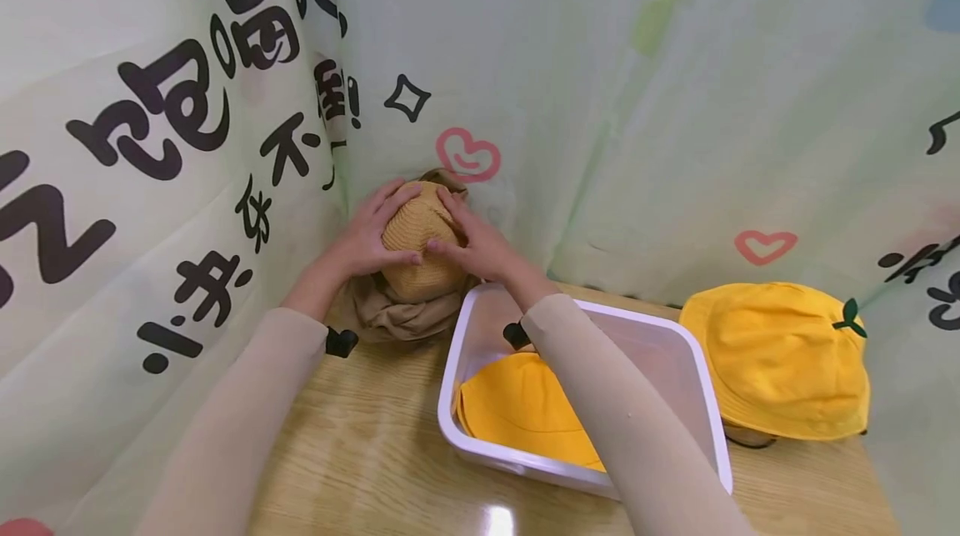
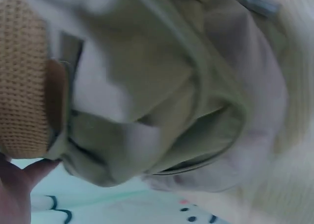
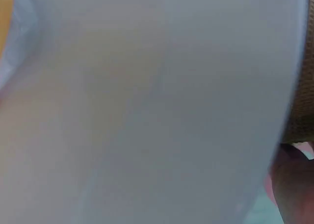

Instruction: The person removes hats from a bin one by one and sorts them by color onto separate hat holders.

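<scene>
A tan woven straw hat (image 1: 422, 223) sits in the back left corner of the table, with a crumpled khaki fabric item (image 1: 408, 319) beneath and behind it. My left hand (image 1: 367, 234) holds the hat's left side, fingers spread over the crown. On its other side my right hand (image 1: 483, 246) grips the crown, the thumbs close together at the front. The left wrist view has the weave (image 2: 22, 82) at its edge beside blurred khaki folds (image 2: 147, 87). From the right wrist, the bin's pale wall (image 3: 147, 111) hides most of the hat (image 3: 303, 101).
A white bin (image 1: 491, 469) stands under my right forearm, a yellow hat (image 1: 525, 403) inside. Right of it, a yellow bucket hat (image 1: 776, 361) with a green sprout sits raised above the wooden table (image 1: 360, 444). Printed curtains (image 1: 570, 102) hang behind and at the left.
</scene>
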`<state>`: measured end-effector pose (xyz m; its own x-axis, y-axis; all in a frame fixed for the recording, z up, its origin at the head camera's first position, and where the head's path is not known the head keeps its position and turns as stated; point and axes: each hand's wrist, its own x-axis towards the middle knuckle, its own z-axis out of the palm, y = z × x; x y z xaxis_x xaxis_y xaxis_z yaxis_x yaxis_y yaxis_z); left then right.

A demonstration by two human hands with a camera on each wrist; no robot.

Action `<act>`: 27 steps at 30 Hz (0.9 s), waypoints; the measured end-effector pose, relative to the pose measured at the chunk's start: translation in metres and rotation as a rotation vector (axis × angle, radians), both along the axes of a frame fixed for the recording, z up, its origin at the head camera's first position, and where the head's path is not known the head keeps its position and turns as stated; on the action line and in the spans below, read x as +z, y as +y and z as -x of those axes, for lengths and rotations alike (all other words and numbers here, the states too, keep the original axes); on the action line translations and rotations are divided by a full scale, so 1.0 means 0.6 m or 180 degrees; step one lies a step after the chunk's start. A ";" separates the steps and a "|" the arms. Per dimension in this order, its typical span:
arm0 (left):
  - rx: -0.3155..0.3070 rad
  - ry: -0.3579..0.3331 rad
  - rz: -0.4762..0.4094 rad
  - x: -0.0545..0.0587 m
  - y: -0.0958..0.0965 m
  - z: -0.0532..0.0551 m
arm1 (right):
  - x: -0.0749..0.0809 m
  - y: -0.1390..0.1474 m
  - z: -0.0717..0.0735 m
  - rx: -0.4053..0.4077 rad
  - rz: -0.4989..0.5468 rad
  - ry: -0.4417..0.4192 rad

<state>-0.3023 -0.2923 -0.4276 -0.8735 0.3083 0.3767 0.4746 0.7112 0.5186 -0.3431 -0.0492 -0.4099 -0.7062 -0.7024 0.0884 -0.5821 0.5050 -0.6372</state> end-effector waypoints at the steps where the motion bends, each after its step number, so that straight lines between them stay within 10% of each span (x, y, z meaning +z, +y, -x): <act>1: 0.0009 -0.0004 0.0009 -0.004 0.001 0.002 | -0.001 0.001 0.001 0.0011 -0.0016 0.0014; 7: 0.0055 -0.0074 -0.0075 -0.022 0.004 0.004 | -0.013 0.004 0.003 -0.0015 -0.0047 0.0002; 15: 0.0011 -0.0232 -0.0257 0.014 -0.009 -0.005 | -0.003 0.008 0.000 -0.0035 0.0050 -0.0021; 27: -0.0019 -0.0047 -0.0428 -0.023 -0.004 -0.001 | -0.016 0.002 -0.002 -0.0143 -0.0030 -0.0002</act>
